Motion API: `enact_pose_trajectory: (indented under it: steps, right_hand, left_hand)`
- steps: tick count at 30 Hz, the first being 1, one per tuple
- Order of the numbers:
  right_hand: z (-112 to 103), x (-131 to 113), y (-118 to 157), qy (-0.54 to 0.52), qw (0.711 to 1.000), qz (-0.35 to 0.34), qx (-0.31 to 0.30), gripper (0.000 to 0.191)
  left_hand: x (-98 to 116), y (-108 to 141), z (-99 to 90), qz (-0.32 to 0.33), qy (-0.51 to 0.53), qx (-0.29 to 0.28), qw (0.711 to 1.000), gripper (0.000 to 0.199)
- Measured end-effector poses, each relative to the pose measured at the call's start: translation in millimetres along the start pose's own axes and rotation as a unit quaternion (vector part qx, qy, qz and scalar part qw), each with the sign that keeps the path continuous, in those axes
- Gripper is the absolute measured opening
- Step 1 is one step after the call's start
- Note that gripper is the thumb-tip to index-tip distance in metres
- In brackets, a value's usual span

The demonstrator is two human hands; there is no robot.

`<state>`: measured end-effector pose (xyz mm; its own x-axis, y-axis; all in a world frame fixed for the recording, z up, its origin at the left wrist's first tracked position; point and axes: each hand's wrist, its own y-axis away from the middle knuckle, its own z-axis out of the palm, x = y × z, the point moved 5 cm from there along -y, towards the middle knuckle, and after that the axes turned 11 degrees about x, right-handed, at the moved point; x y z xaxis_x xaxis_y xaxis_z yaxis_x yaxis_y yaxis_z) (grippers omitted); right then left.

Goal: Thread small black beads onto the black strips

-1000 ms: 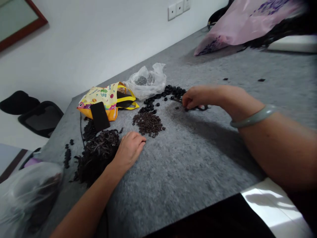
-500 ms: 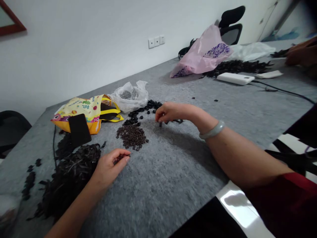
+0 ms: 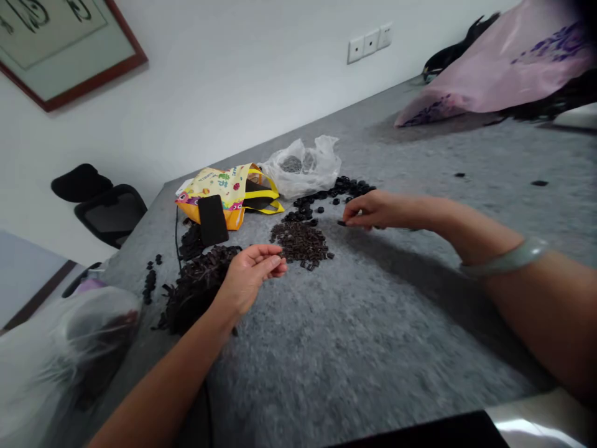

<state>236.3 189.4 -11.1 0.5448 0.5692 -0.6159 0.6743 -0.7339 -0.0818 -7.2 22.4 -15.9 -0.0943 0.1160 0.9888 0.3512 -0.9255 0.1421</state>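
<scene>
My left hand (image 3: 252,274) is closed in a pinch at the near left edge of a pile of small brown rectangular pieces (image 3: 302,241), some of them like little open frames. Whatever lies between its fingertips is too small to name. My right hand (image 3: 375,210), with a pale bangle (image 3: 508,260) on the wrist, pinches a small black piece (image 3: 342,223) low over the table. Beyond the brown pile runs a scatter of round black pieces (image 3: 305,204). A heap of dark strips (image 3: 198,283) lies beside my left wrist.
A phone (image 3: 213,221) leans against a yellow printed bag (image 3: 221,183). Behind are a clear plastic bag (image 3: 305,167) and a pink bag (image 3: 494,78). A whitish plastic bag (image 3: 93,330) is at the left table edge, near a black chair (image 3: 109,208).
The view has swung left, bringing the chair and picture frame in. My left hand is now nearer the brown pile. The black piece in my right hand has turned from upright to lying flat.
</scene>
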Motion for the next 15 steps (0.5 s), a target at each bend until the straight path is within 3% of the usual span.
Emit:
enact_pose_trajectory:
  steps: [4,8,15]
  right_hand:
    - [19,-49,10,-0.208,0.977,0.033,-0.028,0.024]
    - [48,-92,19,-0.298,0.951,0.003,-0.078,0.028]
    - [72,-97,17,-0.344,0.935,0.028,-0.085,0.025]
  left_hand:
    - [-2,-1,0.6,0.037,-0.013,-0.011,0.999,0.022]
    - [-3,-1,2.9,0.076,-0.045,-0.019,0.996,0.021]
    - [3,3,9.2,0.113,-0.09,-0.026,0.989,0.019]
